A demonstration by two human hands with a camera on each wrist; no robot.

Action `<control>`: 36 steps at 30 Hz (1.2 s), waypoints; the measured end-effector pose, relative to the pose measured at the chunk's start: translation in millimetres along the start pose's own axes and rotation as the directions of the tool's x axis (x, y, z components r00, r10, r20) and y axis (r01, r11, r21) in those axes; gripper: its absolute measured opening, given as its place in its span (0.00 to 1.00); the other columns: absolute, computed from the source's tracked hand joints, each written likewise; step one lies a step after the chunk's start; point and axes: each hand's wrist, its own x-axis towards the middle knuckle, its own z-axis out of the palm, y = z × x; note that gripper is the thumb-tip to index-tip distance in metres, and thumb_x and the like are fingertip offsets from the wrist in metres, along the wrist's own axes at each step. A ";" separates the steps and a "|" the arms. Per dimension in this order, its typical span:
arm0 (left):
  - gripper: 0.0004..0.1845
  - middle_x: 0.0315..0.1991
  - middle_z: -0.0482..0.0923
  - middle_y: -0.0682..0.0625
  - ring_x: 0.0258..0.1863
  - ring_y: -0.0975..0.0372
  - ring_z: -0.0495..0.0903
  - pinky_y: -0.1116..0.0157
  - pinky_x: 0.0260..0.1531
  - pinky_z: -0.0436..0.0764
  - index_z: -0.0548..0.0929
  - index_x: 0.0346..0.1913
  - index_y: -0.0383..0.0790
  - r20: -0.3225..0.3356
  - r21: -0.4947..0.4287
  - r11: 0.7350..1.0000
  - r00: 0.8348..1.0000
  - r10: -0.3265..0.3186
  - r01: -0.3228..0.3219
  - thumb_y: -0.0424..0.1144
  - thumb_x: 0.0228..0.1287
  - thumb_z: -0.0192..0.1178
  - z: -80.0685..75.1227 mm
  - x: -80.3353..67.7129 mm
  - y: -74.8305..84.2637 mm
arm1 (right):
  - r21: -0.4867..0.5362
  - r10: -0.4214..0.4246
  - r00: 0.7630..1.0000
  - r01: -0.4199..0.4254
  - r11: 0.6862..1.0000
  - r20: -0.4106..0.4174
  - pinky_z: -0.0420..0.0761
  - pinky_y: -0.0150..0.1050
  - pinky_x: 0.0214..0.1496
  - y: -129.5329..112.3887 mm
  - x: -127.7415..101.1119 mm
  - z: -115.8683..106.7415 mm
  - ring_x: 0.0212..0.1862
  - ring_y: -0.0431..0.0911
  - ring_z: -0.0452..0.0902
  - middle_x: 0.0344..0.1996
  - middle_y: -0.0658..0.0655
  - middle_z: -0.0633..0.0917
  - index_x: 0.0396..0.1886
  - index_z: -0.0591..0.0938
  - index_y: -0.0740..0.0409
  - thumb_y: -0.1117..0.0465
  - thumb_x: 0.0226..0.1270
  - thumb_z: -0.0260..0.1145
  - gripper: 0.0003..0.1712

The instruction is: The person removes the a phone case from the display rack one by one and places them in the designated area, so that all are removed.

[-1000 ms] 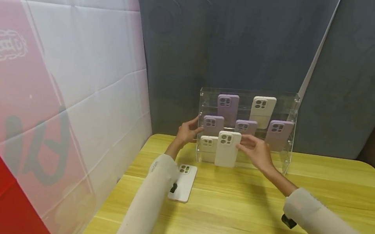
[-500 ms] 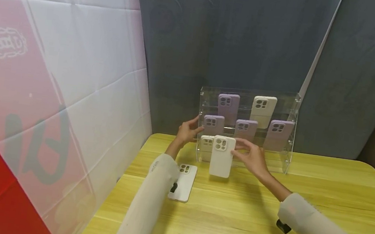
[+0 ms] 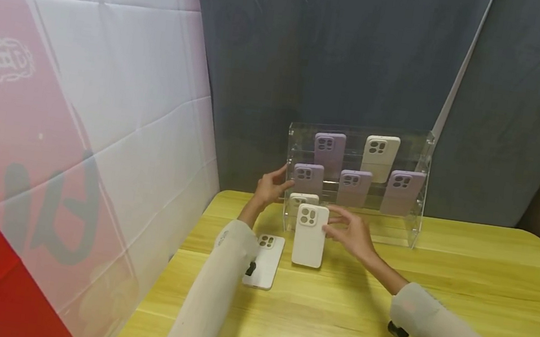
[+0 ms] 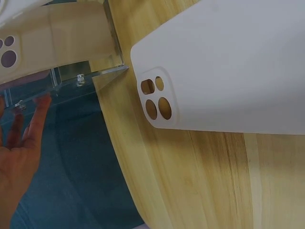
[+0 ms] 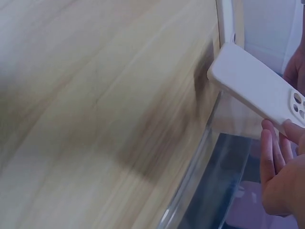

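Right hand (image 3: 350, 236) had its fingers pinched on the edge of a white silicone phone case (image 3: 310, 235), held upright near centre frame, just in front of the clear acrylic tiered display rack (image 3: 417, 199). Left hand (image 3: 270, 187) was mostly flat, fingers straight, touching the rack's left side. Another white phone case (image 3: 265, 260) lay flat on the yellow wooden table (image 3: 436, 304), lower left of centre. Grey curtain (image 3: 341, 52) filled the top.

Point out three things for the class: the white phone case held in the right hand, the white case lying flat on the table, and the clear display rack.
held white case (image 3: 308, 245), head view, lower back panel
flat white case (image 3: 265, 262), head view, middle of back
display rack (image 3: 421, 180), head view, right side wall
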 end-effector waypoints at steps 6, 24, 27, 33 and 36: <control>0.35 0.77 0.64 0.37 0.62 0.41 0.81 0.56 0.40 0.93 0.69 0.78 0.57 -0.004 0.001 1.000 1.000 -0.009 0.009 0.41 0.72 0.68 -0.8 -1.5 -0.4 | 0.007 0.020 0.999 -0.021 1.000 0.027 0.93 0.47 0.36 4.2 -2.7 9.5 0.32 0.58 0.90 0.45 0.72 0.89 0.67 0.78 0.66 0.73 0.62 0.76 0.33; 0.34 0.78 0.61 0.35 0.61 0.38 0.80 0.45 0.48 0.90 0.69 0.78 0.57 0.002 -0.017 1.000 1.000 0.010 -0.010 0.41 0.72 0.68 -0.6 1.6 0.4 | -0.097 -0.008 1.000 0.007 0.995 -0.009 0.90 0.37 0.24 13.7 -2.8 19.7 0.29 0.53 0.91 0.47 0.68 0.89 0.67 0.80 0.63 0.69 0.61 0.78 0.33; 0.34 0.78 0.62 0.35 0.60 0.39 0.81 0.47 0.46 0.91 0.69 0.78 0.57 0.001 -0.011 1.000 1.000 0.008 -0.008 0.41 0.72 0.68 0.2 1.2 -0.3 | -0.082 0.014 1.000 -0.014 0.997 -0.006 0.89 0.38 0.24 16.8 -5.0 22.6 0.30 0.57 0.90 0.48 0.67 0.89 0.68 0.80 0.62 0.69 0.61 0.78 0.34; 0.34 0.78 0.62 0.34 0.58 0.40 0.83 0.50 0.43 0.92 0.70 0.78 0.56 -0.006 -0.002 1.000 1.000 0.020 -0.020 0.41 0.72 0.68 0.5 0.0 0.1 | -0.081 0.047 0.999 -0.046 0.996 0.009 0.77 0.29 0.15 19.7 -8.3 28.8 0.30 0.61 0.90 0.51 0.67 0.88 0.68 0.80 0.62 0.68 0.62 0.77 0.33; 0.34 0.78 0.61 0.34 0.57 0.40 0.83 0.52 0.42 0.92 0.70 0.77 0.57 -0.009 -0.002 1.000 1.000 0.021 -0.021 0.41 0.72 0.68 -0.1 -0.5 0.4 | -0.107 0.059 0.998 -0.057 0.993 0.016 0.72 0.27 0.13 21.6 -9.4 32.0 0.29 0.59 0.90 0.51 0.67 0.88 0.68 0.80 0.62 0.67 0.62 0.77 0.33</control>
